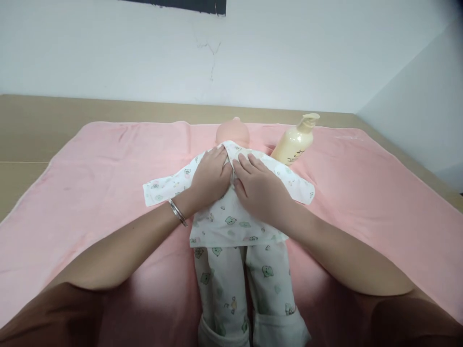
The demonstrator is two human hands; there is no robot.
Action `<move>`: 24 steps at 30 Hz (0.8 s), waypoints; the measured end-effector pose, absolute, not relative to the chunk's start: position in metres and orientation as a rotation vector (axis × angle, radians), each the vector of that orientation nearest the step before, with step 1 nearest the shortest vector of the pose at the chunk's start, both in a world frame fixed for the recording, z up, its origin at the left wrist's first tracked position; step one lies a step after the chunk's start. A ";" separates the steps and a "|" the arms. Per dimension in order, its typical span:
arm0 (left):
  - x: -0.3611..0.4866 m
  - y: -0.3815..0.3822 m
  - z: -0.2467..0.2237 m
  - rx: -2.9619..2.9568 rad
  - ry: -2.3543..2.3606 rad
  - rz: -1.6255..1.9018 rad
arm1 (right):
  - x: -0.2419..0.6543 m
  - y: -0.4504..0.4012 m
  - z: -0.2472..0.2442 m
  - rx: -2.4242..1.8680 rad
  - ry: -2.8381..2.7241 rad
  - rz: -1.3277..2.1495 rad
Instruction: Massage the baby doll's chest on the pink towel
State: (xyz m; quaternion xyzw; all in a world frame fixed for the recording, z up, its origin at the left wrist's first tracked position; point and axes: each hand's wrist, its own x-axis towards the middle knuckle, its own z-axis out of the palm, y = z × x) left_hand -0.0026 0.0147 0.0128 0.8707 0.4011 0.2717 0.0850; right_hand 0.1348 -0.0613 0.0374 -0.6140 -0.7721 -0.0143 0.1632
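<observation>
A baby doll lies on a pink blanket, its bald head [233, 131] at the far end. It wears a white printed top [231, 224] and matching trousers [224, 284], with both sleeves spread out to the sides. My left hand [213, 173], a silver bangle [177, 212] at its wrist, rests flat on the left of the chest area. My right hand [262, 190] lies on the other side, fingers stretched towards the collar. Both palms touch the top and hide part of it; the thumbs come close together at the middle.
A cream pump bottle [294, 142] leans or lies at the doll's right-hand shoulder in view. The pink blanket [108, 193] covers a tan surface [29, 125]. Behind it rises a white wall [271, 58] with a crack and a dark panel [188, 5].
</observation>
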 end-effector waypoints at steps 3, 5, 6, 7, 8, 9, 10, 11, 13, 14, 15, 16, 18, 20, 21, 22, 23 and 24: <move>-0.001 0.012 0.007 2.706 1.215 0.815 | 0.123 -0.072 0.037 -1.499 -2.126 -0.226; 0.002 0.008 0.003 2.763 1.258 0.837 | 0.112 -0.078 0.035 -1.204 -2.175 -0.299; 0.003 0.007 0.001 2.769 1.299 0.837 | 0.106 -0.080 0.034 -1.069 -2.231 -0.296; 0.004 0.007 -0.001 2.764 1.343 0.826 | 0.100 -0.083 0.032 -0.963 -2.298 -0.273; 0.004 0.007 -0.001 2.754 1.378 0.813 | 0.095 -0.084 0.032 -0.889 -2.366 -0.237; 0.005 0.009 -0.002 2.751 1.387 0.792 | 0.091 -0.085 0.032 -0.830 -2.424 -0.204; 0.005 0.010 -0.001 2.752 1.381 0.773 | 0.089 -0.085 0.032 -0.784 -2.473 -0.172; 0.005 0.011 0.000 2.754 1.370 0.760 | 0.088 -0.084 0.033 -0.744 -2.508 -0.147; 0.005 0.013 0.002 2.747 1.364 0.735 | 0.092 -0.080 0.035 -0.688 -2.537 -0.131; 0.005 0.013 0.003 2.739 1.369 0.718 | 0.095 -0.078 0.037 -0.666 -2.533 -0.149; 0.005 0.012 0.004 2.731 1.378 0.699 | 0.099 -0.076 0.037 -0.643 -2.522 -0.182; 0.005 0.011 0.004 2.725 1.388 0.685 | 0.103 -0.074 0.038 -0.615 -2.507 -0.218; 0.005 0.009 0.004 2.726 1.400 0.687 | 0.108 -0.072 0.038 -0.579 -2.465 -0.268; 0.005 0.009 0.002 2.731 1.401 0.730 | 0.109 -0.072 0.037 -0.591 -2.435 -0.286; 0.005 0.009 0.000 2.728 1.403 0.757 | 0.108 -0.073 0.037 -0.610 -2.440 -0.282; 0.005 0.010 -0.001 2.725 1.400 0.777 | 0.106 -0.074 0.038 -0.624 -2.462 -0.274; 0.005 0.011 -0.002 2.726 1.391 0.789 | 0.104 -0.075 0.039 -0.628 -2.501 -0.266; 0.005 0.012 -0.003 2.730 1.382 0.793 | 0.104 -0.075 0.041 -0.620 -2.546 -0.259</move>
